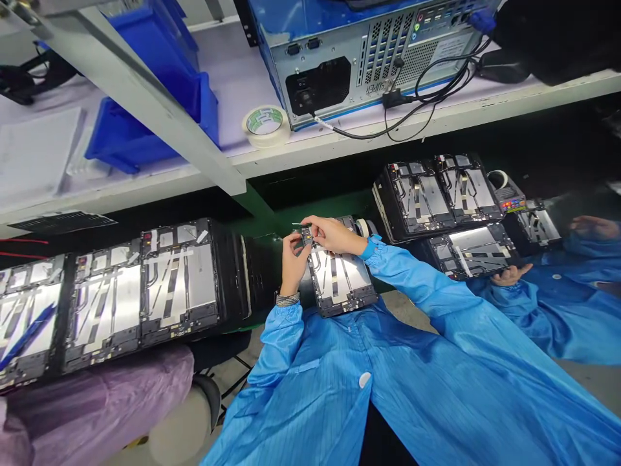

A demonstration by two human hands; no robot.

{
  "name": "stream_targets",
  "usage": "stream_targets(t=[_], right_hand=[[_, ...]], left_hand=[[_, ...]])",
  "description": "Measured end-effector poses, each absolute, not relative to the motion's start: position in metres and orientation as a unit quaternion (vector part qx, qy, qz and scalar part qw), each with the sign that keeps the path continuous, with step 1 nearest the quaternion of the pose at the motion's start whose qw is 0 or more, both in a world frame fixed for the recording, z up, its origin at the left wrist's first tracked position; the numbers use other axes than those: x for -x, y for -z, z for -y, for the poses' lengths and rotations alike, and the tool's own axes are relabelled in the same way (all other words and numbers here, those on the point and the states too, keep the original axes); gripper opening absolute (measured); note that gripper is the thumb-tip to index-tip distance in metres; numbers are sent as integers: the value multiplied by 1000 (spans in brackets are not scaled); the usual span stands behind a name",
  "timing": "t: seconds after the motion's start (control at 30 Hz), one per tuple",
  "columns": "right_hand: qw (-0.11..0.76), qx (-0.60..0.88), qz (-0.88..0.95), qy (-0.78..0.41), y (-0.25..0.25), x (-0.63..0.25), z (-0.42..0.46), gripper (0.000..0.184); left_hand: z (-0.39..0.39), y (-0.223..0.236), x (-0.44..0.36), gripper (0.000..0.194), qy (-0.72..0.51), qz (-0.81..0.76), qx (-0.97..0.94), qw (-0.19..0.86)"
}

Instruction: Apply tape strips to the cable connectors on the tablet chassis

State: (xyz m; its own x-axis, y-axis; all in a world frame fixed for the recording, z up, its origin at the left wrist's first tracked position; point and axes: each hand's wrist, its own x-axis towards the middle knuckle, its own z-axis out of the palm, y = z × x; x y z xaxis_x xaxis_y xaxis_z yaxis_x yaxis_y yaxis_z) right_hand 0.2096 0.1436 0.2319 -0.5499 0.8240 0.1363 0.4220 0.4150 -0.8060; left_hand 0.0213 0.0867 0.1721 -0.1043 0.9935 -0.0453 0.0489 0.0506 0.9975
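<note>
Left hand (293,257) and right hand (332,234) both pinching a small circuit board (306,237), just above the top edge of the open electronics unit (340,278). Roll of tape (361,227) just beyond that unit; row of similar open units (179,278) left of it, co-worker's hand (507,275) right of it.
</note>
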Motion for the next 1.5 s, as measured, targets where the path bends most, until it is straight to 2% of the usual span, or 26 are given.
stream_targets(t=[0.13,0.4,0.57,0.63,0.73,0.83,0.9,1.03,1.2,1.33,1.5], right_hand=[[266,364,819,-356,-233,-207,-147,60],[233,378,826,-347,-226,-207,-146,50],[275,397,796,-365,-235,-209,-139,51],[338,419,736,-410,-248,-212,-130,48],[433,426,541,-582,-272,-215,-106,43],[456,376,302,-748,-285,-212,-78,43],[449,345,190,-802,-284,-207,-64,42],[438,327,78,-834,-268,-194,-58,37],[438,338,41,-832,-257,-188,-67,22],[425,346,34,-836,-257,-189,-71,16],[418,349,24,-839,-255,-189,-72,17]], left_hand=[[-88,-173,-23,39,-498,-553,-461,483],[-94,-172,-20,36,-493,-555,-480,467],[-97,-169,-23,35,-494,-566,-470,463],[-96,-167,-25,35,-495,-568,-466,463],[-95,-165,-26,34,-492,-569,-465,466],[-95,-163,-25,34,-488,-567,-469,470],[-95,-162,-25,34,-489,-564,-470,472],[-93,-161,-27,35,-505,-552,-472,467],[-92,-168,-29,44,-512,-548,-503,430],[-94,-180,-26,39,-463,-558,-559,402],[-95,-181,-22,34,-449,-548,-585,395]])
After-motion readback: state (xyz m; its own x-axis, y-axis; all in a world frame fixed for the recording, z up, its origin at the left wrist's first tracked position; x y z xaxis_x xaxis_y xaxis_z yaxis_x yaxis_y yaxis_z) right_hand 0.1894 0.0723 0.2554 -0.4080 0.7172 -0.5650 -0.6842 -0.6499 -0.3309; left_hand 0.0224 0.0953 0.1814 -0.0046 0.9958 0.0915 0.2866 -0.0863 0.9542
